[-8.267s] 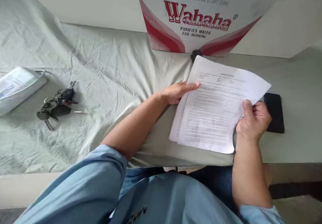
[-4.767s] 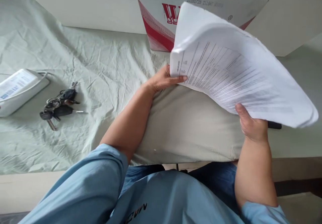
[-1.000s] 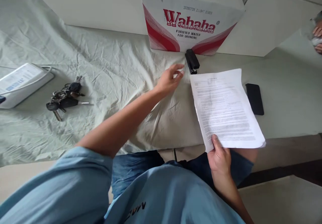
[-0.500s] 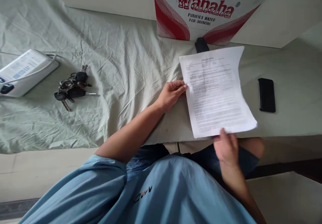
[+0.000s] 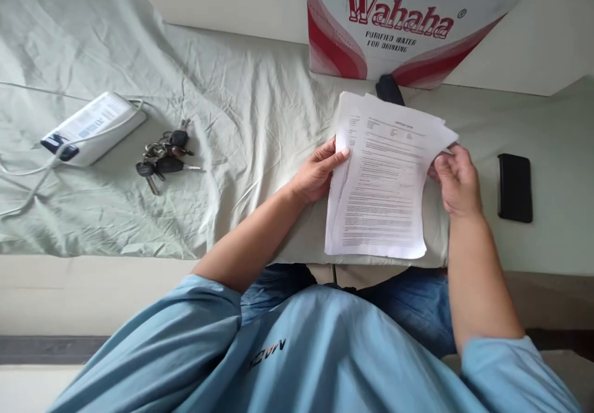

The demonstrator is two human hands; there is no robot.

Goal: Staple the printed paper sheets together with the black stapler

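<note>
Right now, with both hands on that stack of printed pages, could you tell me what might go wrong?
The sheets in the paper stack are fanned unevenly at the top, so squaring them between the left hand and right hand could crease a corner. The stack's near edge reaches the table edge, so loose pages might slide off onto the lap. The black stapler lies partly hidden behind the pages and could get knocked.

A table (image 5: 547, 246) draped in wrinkled green cloth (image 5: 223, 109); keys (image 5: 162, 156), a white device (image 5: 93, 127), papers (image 5: 380, 184), a phone (image 5: 514, 187) and a Wahaha box (image 5: 403, 23) are laid on it.
</note>
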